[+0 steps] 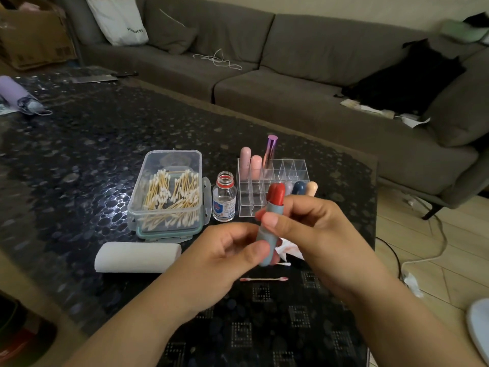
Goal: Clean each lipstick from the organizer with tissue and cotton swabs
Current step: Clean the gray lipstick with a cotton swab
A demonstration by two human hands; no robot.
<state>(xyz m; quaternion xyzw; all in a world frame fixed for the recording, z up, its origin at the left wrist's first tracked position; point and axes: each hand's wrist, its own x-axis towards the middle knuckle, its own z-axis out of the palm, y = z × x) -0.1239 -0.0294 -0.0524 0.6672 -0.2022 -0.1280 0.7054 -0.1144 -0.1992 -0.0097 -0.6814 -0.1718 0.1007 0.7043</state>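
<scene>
Both hands hold one grey-blue lipstick (267, 234) upright, its red bullet (276, 193) exposed at the top. My left hand (227, 258) grips the lower tube. My right hand (307, 223) pinches the upper tube, a fingertip stained red. Behind stands the clear acrylic organizer (291, 170) with two pink lipsticks (250, 162) and a purple metallic tube (270, 151) in the back row. Grey, navy and beige lipsticks (300, 188) sit in front, partly hidden. A stained tissue (288, 250) and a used cotton swab (263, 279) lie on the table.
A clear box of cotton swabs (169, 192) stands open at left, a small uncapped glass bottle (224, 197) beside it. A tissue roll (137, 256) lies near the box. The dark patterned table (79, 154) fronts a grey sofa (291, 75). Cables run across the floor at right.
</scene>
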